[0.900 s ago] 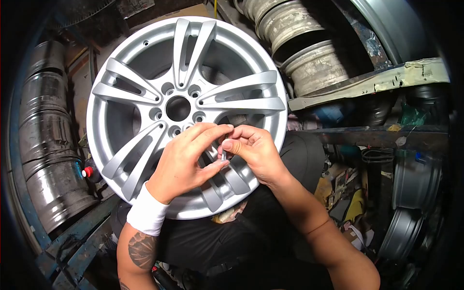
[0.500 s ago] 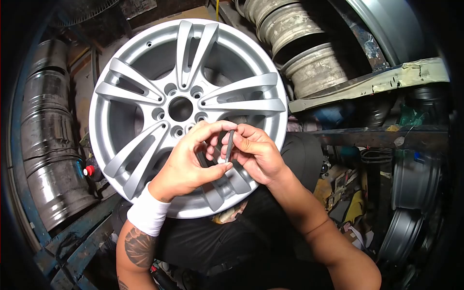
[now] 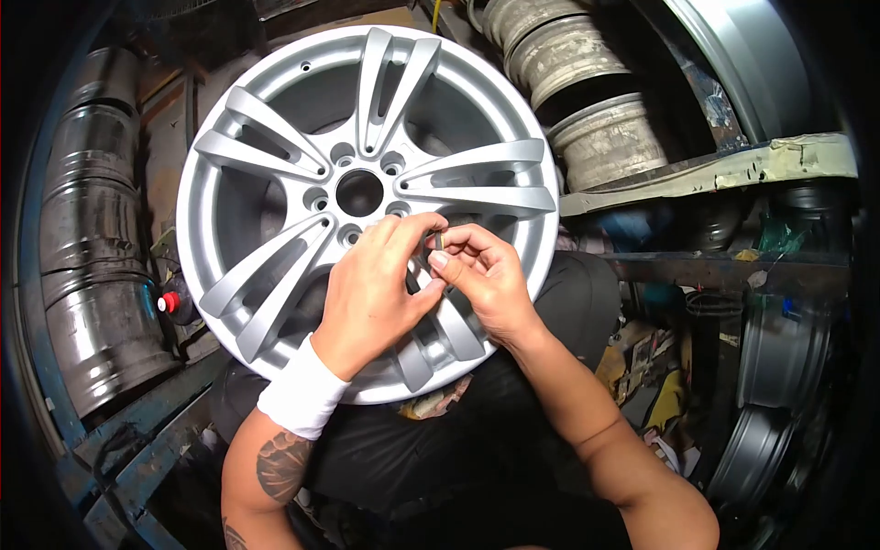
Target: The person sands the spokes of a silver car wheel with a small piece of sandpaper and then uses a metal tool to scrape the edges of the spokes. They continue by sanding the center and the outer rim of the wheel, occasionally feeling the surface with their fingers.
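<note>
A large silver alloy wheel (image 3: 477, 183) with paired spokes rests face up across the dark-clothed lap. Over its lower right part, my two hands meet fingertip to fingertip. Between them is a thin, dark, flat piece (image 3: 439, 241), mostly covered by fingers; its exact kind cannot be made out. My left hand (image 3: 380, 280), a white band on its wrist, curls its fingers and thumb around the piece from the left. From the right, my right hand (image 3: 486, 284) pinches it between thumb and fingers.
Stacked dark wheel rims (image 3: 96, 229) stand at the left. Worn, dusty rims (image 3: 610, 137) are piled at the upper right, by a shelf edge (image 3: 715, 174). More rims (image 3: 779, 357) sit at the lower right, near assorted clutter (image 3: 651, 376). A red-capped bottle (image 3: 170, 303) stands left of the wheel.
The thin dark piece showed as a long upright strip between my hands; now only a short bit shows. My left hand has turned, its back more toward the camera. The view has shifted slightly.
</note>
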Demonstrator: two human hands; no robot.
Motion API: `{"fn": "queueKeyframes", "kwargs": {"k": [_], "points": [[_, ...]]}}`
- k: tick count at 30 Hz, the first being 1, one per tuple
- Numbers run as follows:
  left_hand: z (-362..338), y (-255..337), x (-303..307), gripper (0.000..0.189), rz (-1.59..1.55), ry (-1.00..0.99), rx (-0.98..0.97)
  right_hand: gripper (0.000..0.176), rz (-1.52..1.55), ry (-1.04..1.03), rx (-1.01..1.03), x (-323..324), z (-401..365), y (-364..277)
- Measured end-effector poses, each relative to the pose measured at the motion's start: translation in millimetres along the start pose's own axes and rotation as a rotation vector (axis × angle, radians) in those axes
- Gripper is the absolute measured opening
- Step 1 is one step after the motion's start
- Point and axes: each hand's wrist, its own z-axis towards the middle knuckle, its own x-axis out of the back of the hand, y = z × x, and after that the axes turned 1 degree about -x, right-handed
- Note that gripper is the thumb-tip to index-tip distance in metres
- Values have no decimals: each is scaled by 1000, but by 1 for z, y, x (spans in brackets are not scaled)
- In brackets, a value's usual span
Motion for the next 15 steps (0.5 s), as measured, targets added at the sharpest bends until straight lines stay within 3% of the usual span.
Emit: {"fn": "queueKeyframes", "kwargs": {"k": [6,7,10,13,15], "points": [[5,-5,11,48,-389,-9,138,20,-269,83,125,1,-5,0],[7,-6,14,33,-397,5,131,19,-423,75,206,4,-5,1],[10,-5,21,24,-283,-29,177,18,-574,78,277,0,-7,-3],[9,-2,24,19,-293,-26,170,19,-629,102,326,-3,-7,-5],[9,-3,24,19,-314,-34,174,19,-494,122,247,-6,-8,-4]]}}
